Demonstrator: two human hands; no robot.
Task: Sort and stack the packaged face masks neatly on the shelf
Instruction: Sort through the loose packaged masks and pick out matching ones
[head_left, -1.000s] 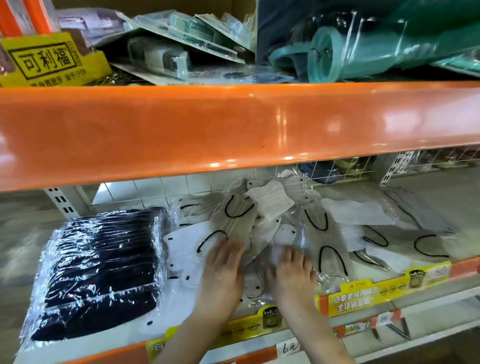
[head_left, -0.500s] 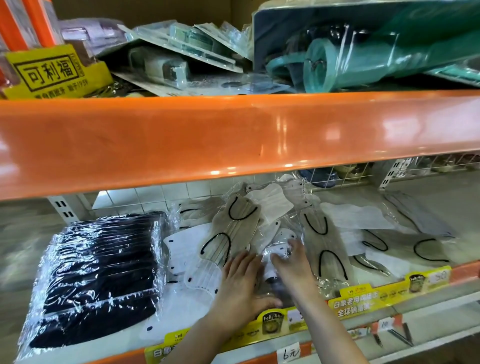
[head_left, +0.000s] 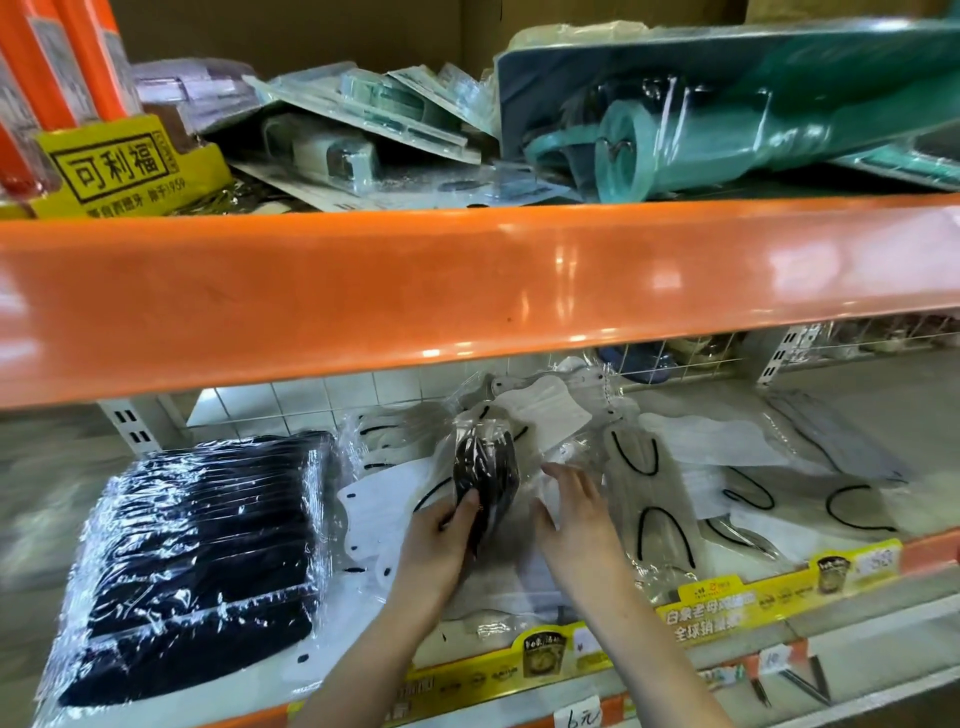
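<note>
Black mask pack (head_left: 485, 480) stood pinched in our left hand (head_left: 435, 545); right hand (head_left: 582, 517), fingers apart, pressed the pale packs (head_left: 644, 499); best laid squarely on the black stack (head_left: 202, 551).

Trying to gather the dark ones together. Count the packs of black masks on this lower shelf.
2: a large wrapped black stack at the shelf's left, and a small black pack held up by the left hand mid-pile. More may lie buried.

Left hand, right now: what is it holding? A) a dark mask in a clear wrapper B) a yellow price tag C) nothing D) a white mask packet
A: the left hand grips a dark mask in a clear wrapper, raised above the pale masks.
</note>
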